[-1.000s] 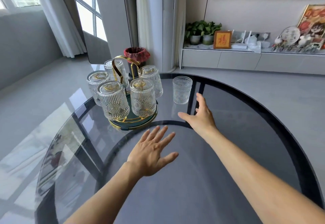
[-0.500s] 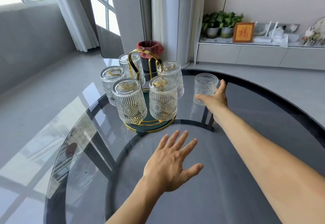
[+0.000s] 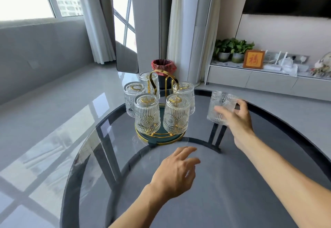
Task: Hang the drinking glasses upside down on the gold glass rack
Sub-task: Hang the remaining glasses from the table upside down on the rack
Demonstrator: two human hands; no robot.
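The one piece of writing to be found is on the small framed plaque (image 3: 253, 59) that stands on the low white shelf (image 3: 232, 74) against the far wall, just right of the two potted plants (image 3: 231, 48). Its orange face carries a single large red Chinese character, which looks like 福 (the strokes are soft at this range, so that reading is likely rather than sure). No print, brand or number can be read on any other surface in view.
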